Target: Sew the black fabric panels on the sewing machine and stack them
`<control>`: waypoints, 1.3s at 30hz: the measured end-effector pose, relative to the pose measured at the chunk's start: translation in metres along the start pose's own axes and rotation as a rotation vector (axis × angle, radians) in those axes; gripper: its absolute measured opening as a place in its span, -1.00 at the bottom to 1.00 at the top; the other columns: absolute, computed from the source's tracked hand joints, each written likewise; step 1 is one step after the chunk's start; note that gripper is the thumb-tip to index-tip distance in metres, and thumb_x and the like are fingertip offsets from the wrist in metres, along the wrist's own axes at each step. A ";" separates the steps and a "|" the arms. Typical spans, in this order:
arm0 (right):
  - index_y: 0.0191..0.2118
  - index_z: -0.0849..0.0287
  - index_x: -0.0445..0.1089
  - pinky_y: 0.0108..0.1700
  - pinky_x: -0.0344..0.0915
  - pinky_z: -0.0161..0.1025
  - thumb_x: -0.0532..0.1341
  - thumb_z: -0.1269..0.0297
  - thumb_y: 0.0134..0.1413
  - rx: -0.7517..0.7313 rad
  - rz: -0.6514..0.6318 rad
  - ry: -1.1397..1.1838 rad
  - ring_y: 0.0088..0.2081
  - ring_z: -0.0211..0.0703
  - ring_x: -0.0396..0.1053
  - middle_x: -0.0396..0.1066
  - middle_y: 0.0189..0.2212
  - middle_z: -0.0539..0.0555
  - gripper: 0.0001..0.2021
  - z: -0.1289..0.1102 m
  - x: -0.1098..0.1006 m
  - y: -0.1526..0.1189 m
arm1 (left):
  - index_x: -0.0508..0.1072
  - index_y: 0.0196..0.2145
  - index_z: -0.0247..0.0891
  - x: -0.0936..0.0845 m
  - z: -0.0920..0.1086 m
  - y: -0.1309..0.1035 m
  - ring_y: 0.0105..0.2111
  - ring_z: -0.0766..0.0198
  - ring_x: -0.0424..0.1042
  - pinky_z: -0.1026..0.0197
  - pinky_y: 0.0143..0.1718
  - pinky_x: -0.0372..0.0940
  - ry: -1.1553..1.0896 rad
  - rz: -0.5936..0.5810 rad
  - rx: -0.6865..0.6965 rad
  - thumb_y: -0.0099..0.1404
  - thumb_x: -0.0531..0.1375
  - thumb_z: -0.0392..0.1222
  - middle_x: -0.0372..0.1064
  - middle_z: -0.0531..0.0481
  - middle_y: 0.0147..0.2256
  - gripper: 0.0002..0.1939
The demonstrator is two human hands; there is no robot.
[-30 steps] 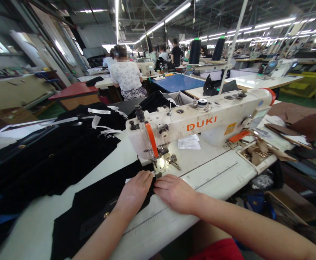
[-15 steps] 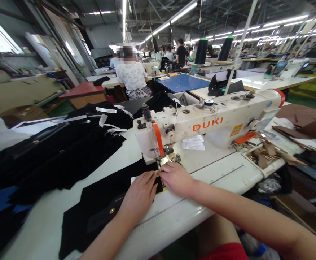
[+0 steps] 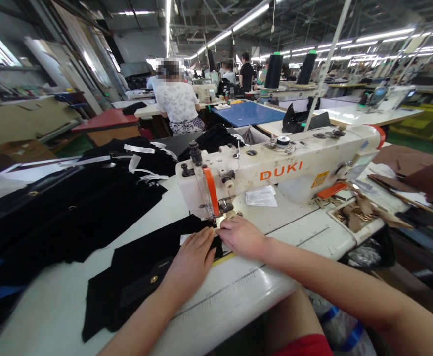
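Now your left hand (image 3: 191, 262) lies on black cloth (image 3: 137, 259), your right hand (image 3: 244, 239) close beside it near the sewing machine (image 3: 279, 165); I can't tell if either pinches.

The left hand (image 3: 192, 262) covers part of the cloth (image 3: 138, 254) and of a white strip (image 3: 184, 239). The right hand (image 3: 243, 238) screens its own fingertips' hold. The left forearm (image 3: 138, 319) leaves below, the black pile (image 3: 71, 212) at left. Print on the slips (image 3: 261, 196) is too small to read.
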State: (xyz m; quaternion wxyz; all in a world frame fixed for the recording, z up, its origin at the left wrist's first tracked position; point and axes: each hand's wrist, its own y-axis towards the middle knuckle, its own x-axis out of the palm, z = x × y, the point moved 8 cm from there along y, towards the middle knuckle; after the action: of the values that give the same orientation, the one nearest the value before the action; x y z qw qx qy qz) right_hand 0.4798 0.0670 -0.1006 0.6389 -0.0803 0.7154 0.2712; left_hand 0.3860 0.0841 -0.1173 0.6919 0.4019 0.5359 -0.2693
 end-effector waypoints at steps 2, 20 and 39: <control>-0.23 0.28 0.45 -0.15 0.22 -0.17 0.08 0.41 0.26 0.016 0.001 0.013 -0.24 -0.09 0.28 0.40 -0.33 0.12 -0.81 0.002 -0.001 0.001 | 0.37 0.09 -0.40 -0.001 -0.002 0.004 0.11 0.06 0.34 -0.06 0.12 0.27 0.004 -0.003 -0.005 0.37 -0.01 -0.22 0.35 -0.27 0.10 -0.59; -0.19 0.30 0.44 -0.10 0.19 -0.13 0.07 0.43 0.26 0.030 0.023 0.061 -0.21 -0.06 0.29 0.41 -0.28 0.18 -0.80 0.006 0.003 0.000 | 0.36 0.11 -0.34 -0.003 -0.001 0.006 0.14 0.09 0.30 -0.07 0.15 0.23 0.032 0.015 -0.031 0.39 -0.03 -0.23 0.36 -0.23 0.11 -0.60; -0.23 0.27 0.47 -0.14 0.21 -0.18 0.13 0.44 0.22 0.018 0.047 0.064 -0.23 -0.10 0.27 0.41 -0.33 0.13 -0.85 0.002 0.002 -0.004 | 0.39 0.08 -0.33 -0.007 -0.001 0.006 0.10 0.06 0.35 -0.09 0.10 0.29 -0.027 0.069 -0.021 0.38 -0.01 -0.23 0.39 -0.23 0.07 -0.62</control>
State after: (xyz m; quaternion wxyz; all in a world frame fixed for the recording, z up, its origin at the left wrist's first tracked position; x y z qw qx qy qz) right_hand 0.4833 0.0653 -0.1033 0.6101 -0.0665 0.7394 0.2770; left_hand 0.3887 0.0875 -0.1087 0.7119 0.4093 0.5154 -0.2452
